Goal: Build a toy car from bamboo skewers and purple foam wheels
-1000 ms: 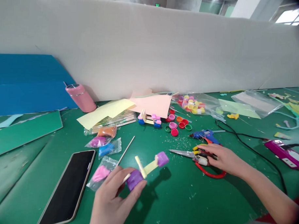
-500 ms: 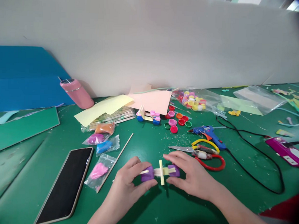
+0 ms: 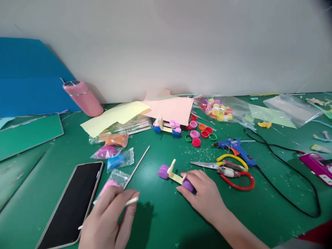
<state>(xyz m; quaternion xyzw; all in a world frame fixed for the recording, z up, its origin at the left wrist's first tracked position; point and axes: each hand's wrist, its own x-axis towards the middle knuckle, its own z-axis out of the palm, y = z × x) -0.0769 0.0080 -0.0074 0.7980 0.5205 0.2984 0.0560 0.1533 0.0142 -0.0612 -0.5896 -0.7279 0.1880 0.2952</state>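
Note:
My left hand (image 3: 108,218) is closed in a pinch on a short pale stick (image 3: 132,200), close to the phone and the pink clay packet. A thin white tip pokes out at the hand's other side; whether it belongs to the same stick I cannot tell. Thumb and fingers of my right hand (image 3: 205,193) grip one end of a small toy car (image 3: 176,178) with purple wheels and a pale yellow stick frame. An upright of pale sticks rises from its far end. Beyond it stands a similar toy car (image 3: 167,129) with blue wheels and pink pieces.
A phone (image 3: 70,204) lies at left beside clay packets (image 3: 117,161) and a thin wooden stick (image 3: 139,163). To the right are scissors (image 3: 229,170), a blue glue gun (image 3: 234,147) with its black cord, and coloured caps (image 3: 195,134). A pink bottle (image 3: 83,100) stands behind.
My left hand has left the purple-wheeled car and moved left and nearer, with a pale stick in its fingers. The car is turned, and my right hand keeps hold of one end.

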